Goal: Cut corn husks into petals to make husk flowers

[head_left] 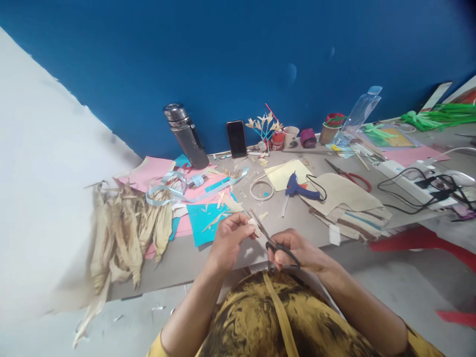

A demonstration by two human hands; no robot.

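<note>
Near the front edge of the table, my left hand (pixel 235 234) pinches a small pale piece of dried husk (pixel 254 226). My right hand (pixel 292 250) grips a pair of black-handled scissors (pixel 263 229) by the loops. Their blades point up and to the left, apart at the tips, right beside the husk piece. Whether the blades touch it I cannot tell. Husk scraps lie on a blue sheet of paper (pixel 203 233) just left of my left hand. A bundle of long dried husks (pixel 115 233) hangs over the table's left front edge.
A blue glue gun (pixel 301 188) lies beside a tape roll (pixel 261 190) and a work glove (pixel 345 206). Red-handled scissors (pixel 351 177) are behind the glove. At the back stand a thermos (pixel 188 139), a phone (pixel 236 139) and husk flowers (pixel 263 124). A power strip (pixel 412 181) with cables is right.
</note>
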